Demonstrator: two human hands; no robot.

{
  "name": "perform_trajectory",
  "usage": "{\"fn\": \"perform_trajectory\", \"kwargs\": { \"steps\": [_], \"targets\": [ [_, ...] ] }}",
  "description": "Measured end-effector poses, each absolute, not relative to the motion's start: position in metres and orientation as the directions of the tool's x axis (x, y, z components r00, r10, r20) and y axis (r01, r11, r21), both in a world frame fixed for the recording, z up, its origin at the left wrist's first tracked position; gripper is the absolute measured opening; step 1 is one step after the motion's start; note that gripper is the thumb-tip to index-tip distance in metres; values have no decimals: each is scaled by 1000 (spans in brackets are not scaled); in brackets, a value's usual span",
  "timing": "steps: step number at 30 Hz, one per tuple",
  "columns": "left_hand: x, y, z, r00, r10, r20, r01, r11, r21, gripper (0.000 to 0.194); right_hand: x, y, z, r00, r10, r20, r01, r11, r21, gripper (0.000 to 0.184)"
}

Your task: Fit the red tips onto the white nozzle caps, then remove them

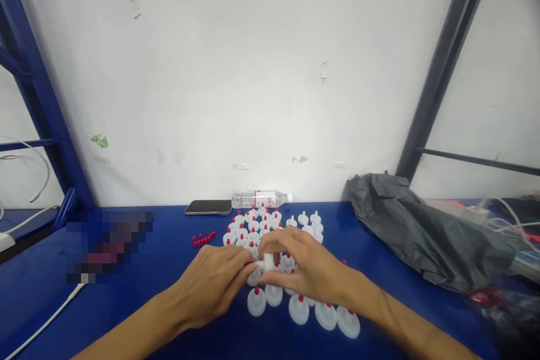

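Note:
Over the middle of the blue table, my right hand [310, 267] curls around a white nozzle cap [269, 262], thumb below and fingers above. The cap lies sideways, its narrow end pointing left. My left hand [215, 281] is closed, with its fingertips pinched at that narrow end; whether a small red tip cap is between them is hidden. Below and behind both hands stand many more white nozzle caps [298, 310], most with red tips. A few at the back right, such as one white nozzle cap [302, 217], have bare white tips.
Several loose red tip caps [204, 239] lie left of the group. A phone [208, 207] and a clear plastic bottle [259, 198] rest along the wall. To the right is a dark plastic bag [392, 225]. A white cable [50, 315] crosses the left side of the table [169, 270].

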State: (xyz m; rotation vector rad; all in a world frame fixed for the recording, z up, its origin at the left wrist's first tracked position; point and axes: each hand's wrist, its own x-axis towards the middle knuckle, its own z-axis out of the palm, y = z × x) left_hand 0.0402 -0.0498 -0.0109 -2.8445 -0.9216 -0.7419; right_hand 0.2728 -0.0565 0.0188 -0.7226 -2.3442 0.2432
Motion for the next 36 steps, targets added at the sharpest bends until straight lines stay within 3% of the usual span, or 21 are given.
{"fn": "perform_trajectory", "kwargs": {
  "steps": [3,5,7,10,12,14,16,19,25,31,36],
  "targets": [
    [40,-53,-16,726,511,461,560,-828,36,12,267,-61,16,-582,642,500,426,764,-485,37],
    [42,-55,-17,737,522,429,542,-836,85,15,267,-61,16,-598,613,516,417,788,-453,40],
    [44,-56,-15,706,573,417,548,-815,191,22,271,-56,17,-647,519,559,401,855,-329,37],
    [37,-50,-7,557,700,447,587,-713,384,37,290,-41,22,-684,372,627,446,894,-44,18],
    [23,-41,3,438,783,443,632,-618,468,41,311,-27,28,-622,417,663,565,825,11,18],
    [5,-28,12,327,818,473,746,-531,403,41,335,-13,34,-528,525,667,692,722,-20,20],
    [-13,-14,19,274,843,463,883,-411,227,37,358,-1,38,-473,631,615,786,618,-30,18],
    [-32,1,24,160,907,389,968,-221,117,35,386,13,39,-391,800,455,868,484,-106,22],
    [-46,15,17,111,942,316,977,-161,136,33,415,25,31,-382,907,180,879,416,-233,26],
    [-49,21,9,140,945,295,972,-188,142,37,416,24,28,-473,872,-126,833,396,-387,29],
    [-52,22,9,163,951,264,970,-203,131,34,416,13,41,-467,870,-158,780,321,-537,41]
  ]
}}
